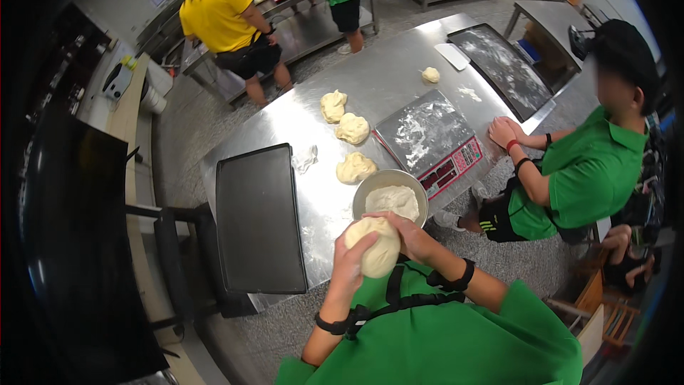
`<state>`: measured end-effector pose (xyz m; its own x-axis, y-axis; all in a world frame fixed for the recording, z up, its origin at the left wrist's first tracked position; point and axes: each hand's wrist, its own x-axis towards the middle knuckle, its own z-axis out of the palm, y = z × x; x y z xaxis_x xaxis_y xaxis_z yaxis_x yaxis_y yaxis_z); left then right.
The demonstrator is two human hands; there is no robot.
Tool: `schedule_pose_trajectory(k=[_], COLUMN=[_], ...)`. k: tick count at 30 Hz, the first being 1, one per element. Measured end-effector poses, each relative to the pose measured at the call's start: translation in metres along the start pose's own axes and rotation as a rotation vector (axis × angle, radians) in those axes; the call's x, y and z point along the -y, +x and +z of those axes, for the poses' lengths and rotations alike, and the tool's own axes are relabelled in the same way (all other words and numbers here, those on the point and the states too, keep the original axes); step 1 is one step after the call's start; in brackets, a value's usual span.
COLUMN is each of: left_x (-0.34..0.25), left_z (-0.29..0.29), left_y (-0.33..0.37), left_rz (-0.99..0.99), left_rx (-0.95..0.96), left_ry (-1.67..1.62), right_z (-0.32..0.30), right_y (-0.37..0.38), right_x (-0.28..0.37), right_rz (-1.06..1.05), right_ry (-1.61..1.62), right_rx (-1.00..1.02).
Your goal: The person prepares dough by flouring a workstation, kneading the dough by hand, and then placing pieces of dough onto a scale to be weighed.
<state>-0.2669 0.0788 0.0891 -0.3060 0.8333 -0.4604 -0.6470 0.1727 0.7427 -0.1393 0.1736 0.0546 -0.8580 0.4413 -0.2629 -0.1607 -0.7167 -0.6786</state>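
Both hands are wrapped around one ball of dough [376, 248], held up in the air just over the near edge of the steel table [370, 78]. Left hand [349, 257] cups the dough from the side and below, fingers curled shut on it. Right hand [407, 234] lies over the top and far side, fingers bent around it too. Each wrist has a black band.

Just behind the dough sits a round metal bowl [363, 192] with more soft dough inside. Past the bowl, three lumps of dough [355, 167] lie in a row on the table, and one small lump [430, 74] lies farther off. A flat scale [426, 135] dusted with flour stands to the right of the lumps. A dark baking tray [258, 217] rests on the left end of the table.

Another person in a green shirt [588, 171] leans on the table's right side, both hands pressed together on the edge. Two more people stand at a far table.
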Motion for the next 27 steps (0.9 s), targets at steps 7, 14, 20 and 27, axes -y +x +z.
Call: schedule_pose_trajectory(k=[7,14,20,27], left_x=[0.013,0.009,-0.013,-0.044], left_z=[0.085,0.107,0.108,0.101], left_y=[0.019,0.041,0.045,0.032], left_rz=[0.336,0.607,0.619,0.512], left_rx=[-0.055,-0.026,-0.049,-0.041], left_ry=[0.743,1.141,1.369,1.595], right_z=[-0.048,-0.061,-0.071,-0.069], right_y=[-0.008,0.001,0.011,0.012], right_x=[0.047,0.062,0.051,0.052], right_rz=[0.203,0.288,0.283,0.227], right_ry=[0.339,0.570,0.676,0.625], right_rx=[0.026,0.014,-0.010,0.004])
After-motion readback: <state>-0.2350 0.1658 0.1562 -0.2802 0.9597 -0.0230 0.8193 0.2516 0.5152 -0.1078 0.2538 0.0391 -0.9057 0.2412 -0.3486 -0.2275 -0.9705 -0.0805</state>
